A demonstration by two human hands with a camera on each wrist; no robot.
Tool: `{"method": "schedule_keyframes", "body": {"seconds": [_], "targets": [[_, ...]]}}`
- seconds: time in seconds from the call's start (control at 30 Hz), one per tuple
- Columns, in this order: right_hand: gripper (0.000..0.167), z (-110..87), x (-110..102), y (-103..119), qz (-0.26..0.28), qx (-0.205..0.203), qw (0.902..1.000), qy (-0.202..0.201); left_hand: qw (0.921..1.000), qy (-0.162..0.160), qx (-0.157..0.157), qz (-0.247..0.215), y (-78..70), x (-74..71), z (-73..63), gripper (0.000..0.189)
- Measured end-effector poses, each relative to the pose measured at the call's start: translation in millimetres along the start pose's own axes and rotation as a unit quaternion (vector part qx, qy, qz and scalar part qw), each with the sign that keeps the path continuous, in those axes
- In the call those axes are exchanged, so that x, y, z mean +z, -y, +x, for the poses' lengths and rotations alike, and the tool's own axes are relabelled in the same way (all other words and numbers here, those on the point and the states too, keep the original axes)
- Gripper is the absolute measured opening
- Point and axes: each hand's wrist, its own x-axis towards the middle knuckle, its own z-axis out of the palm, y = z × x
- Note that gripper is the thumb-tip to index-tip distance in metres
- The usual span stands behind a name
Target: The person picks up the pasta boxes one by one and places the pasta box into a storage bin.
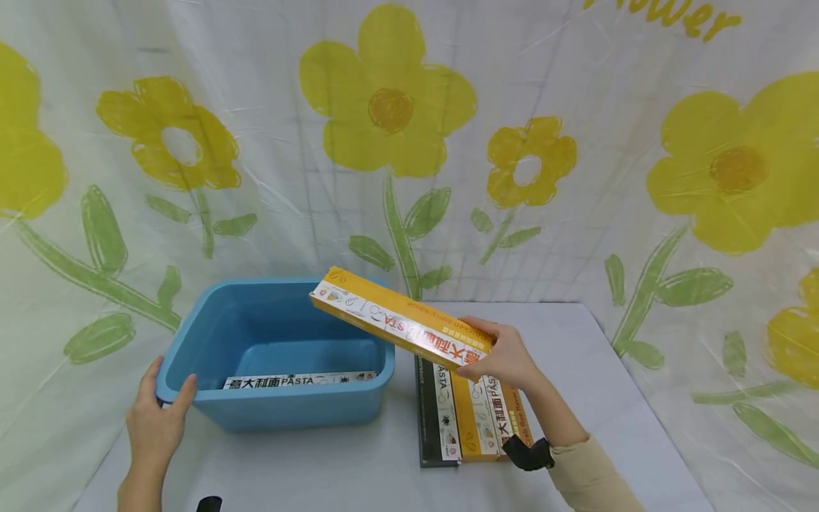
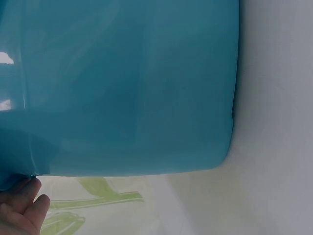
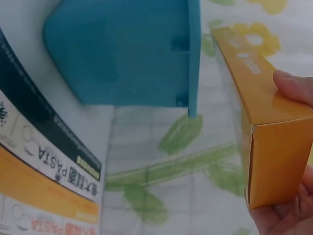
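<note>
The right hand point(image 1: 502, 352) is gripping a yellow pasta box point(image 1: 403, 320) near one end, its thumb and fingers pressing on opposite sides. The box is hanging raised and tilted, its far end pointing up and left, overlapping the right side of the blue bin point(image 1: 288, 412) in the head view. The left hand point(image 1: 156, 423) is holding the bin's front left corner, fingers and thumb hooking around the rim. Inside, a white-sided box point(image 1: 301, 381) is lying along the front wall. On the pale surface point(image 1: 307, 469), right of the bin, a dark box point(image 1: 429, 419) and yellow-orange boxes point(image 1: 466, 419) are lying side by side
</note>
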Motion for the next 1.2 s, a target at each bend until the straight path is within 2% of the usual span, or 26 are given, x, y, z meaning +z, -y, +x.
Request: {"method": "schedule_keyframes", "body": {"seconds": [0.2,0.4,0.53,0.7,0.87,1.2], "targets": [[0.081,24.4,13.3,10.3,0.003,-0.003,0.9994,0.033,1.0,-0.003,0.005,0.0,0.1,-0.4,0.4,0.07],[0.079,44.5,31.2,17.4,-0.003,-0.034,0.9975,0.061,0.9998,0.012,-0.013,0.007,0.2,-1.2,1.1,0.072],[0.079,58.7,41.2,22.2,-0.028,-0.037,0.996,0.077,0.9996,0.015,-0.021,0.009,0.1,-2.8,0.6,0.072],[0.079,78.6,48.0,29.9,-0.057,-0.04,0.9916,0.109,0.9998,0.015,-0.015,0.004,0.4,-3.1,1.5,0.072],[0.075,99.5,52.9,40.1,-0.099,-0.057,0.9824,0.148,0.9999,0.012,-0.01,0.002,0.4,-1.9,1.5,0.071],[0.074,130.8,70.5,62.7,-0.18,-0.048,0.9638,0.191,1.0,0.002,0.0,0.005,0.2,0.5,-0.6,0.071]]}}
